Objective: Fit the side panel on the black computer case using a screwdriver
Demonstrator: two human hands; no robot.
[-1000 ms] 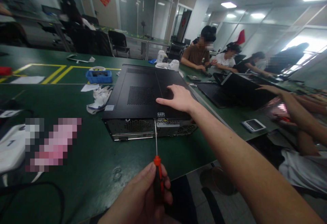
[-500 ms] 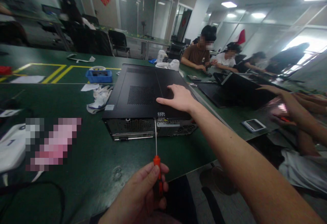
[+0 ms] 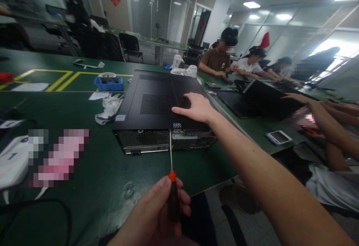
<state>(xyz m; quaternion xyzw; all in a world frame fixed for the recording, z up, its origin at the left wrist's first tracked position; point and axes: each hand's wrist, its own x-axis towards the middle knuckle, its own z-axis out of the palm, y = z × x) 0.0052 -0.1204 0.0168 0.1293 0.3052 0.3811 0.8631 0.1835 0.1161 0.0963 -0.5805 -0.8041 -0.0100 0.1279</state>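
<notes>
A black computer case (image 3: 157, 85) lies flat on the green table, its rear side facing me. My left hand (image 3: 154, 208) holds a screwdriver (image 3: 172, 193) with an orange collar and dark handle, thumb on one side and fingers on the other. Its thin metal shaft points away from me, and the tip meets the top rear edge of the case near a small checkered label (image 3: 177, 125). What the tip sits on is too small to make out. My right hand (image 3: 195, 106) rests on the case's top panel with thumb and fingers spread.
Left of the case lie white gloves (image 3: 109, 109) and a blue bin (image 3: 109, 83) with small items. A phone (image 3: 278, 137) lies to the right, near a co-worker's arm (image 3: 328, 126) and another black case (image 3: 266, 98). A black cable (image 3: 64, 208) curves at lower left.
The screwdriver handle has turned in my left hand, whose fingers have shifted and loosened around it. My right hand and the case stay in place.
</notes>
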